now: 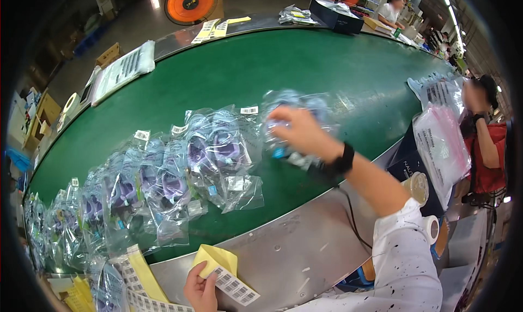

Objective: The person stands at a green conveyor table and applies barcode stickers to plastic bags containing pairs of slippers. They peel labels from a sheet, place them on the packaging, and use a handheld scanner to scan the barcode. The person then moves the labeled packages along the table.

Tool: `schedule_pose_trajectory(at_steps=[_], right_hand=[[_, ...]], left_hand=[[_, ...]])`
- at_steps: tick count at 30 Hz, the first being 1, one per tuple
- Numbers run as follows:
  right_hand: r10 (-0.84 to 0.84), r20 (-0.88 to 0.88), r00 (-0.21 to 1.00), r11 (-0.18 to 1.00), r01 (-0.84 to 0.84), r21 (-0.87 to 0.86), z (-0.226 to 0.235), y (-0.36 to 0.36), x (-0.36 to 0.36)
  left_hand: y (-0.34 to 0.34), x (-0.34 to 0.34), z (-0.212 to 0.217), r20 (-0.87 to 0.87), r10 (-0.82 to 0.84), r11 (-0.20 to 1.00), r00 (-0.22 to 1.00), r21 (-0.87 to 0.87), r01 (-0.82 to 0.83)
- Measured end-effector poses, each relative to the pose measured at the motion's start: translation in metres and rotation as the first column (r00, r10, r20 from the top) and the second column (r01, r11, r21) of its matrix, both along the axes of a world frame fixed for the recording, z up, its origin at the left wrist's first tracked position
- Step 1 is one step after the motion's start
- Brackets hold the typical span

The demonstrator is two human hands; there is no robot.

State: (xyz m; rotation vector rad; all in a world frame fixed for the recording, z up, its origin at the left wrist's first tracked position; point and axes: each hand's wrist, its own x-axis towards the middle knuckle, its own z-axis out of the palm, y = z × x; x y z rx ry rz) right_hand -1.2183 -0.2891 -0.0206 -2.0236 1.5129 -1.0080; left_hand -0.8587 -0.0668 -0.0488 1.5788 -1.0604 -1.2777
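Note:
My left hand (pixel 202 291), at the bottom, pinches a strip of barcode labels (pixel 236 286) with yellow backing, folded over at its top. Out over the green belt, my right hand (pixel 298 129) is on a clear bag of light blue and purple shoes (pixel 318 106). Hand and bag are both smeared by motion; my fingers seem curled onto the bag, with their tips partly hidden. Just left of it lies another bagged pair of shoes (pixel 226 146), with a small barcode label at its upper corner. Several similar bags continue in a row to the left.
The green conveyor belt (pixel 207 75) has a metal edge (pixel 283 257) on my side. More label strips (pixel 143 279) lie at lower left. Plastic bags (pixel 438 143) rest on a dark box at right, near a tape roll (pixel 430 229). A co-worker (pixel 487 137) stands at right.

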Motion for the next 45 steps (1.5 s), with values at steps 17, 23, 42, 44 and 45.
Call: schedule_pose_trajectory(at_steps=[17,23,42,44,45], right_hand=[[0.387,0.320,0.865,0.917,-0.398,-0.032,0.004,0.161,0.153],[0.402,0.198,0.894,0.903,-0.352,-0.245,0.003,0.168,0.160],[0.226,0.565,0.794,0.972,-0.224,-0.073,0.040,0.116,0.105],[0.142,0.726,0.673,0.951,-0.296,0.089,0.031,0.122,0.113],[0.088,0.786,0.612,0.928,-0.337,0.159,0.027,0.124,0.115]], left_hand=[[-0.006,-0.017,0.041,0.023,-0.071,0.973,0.997,-0.217,0.074],[-0.002,-0.014,0.045,0.024,-0.097,0.974,0.995,-0.206,0.099],[-0.014,-0.028,0.019,-0.311,-0.141,0.985,0.940,-0.136,0.103],[-0.017,-0.024,0.009,-0.372,-0.145,0.976,0.917,-0.208,0.070],[-0.016,-0.019,0.009,-0.309,-0.130,0.983,0.942,-0.164,0.082]])
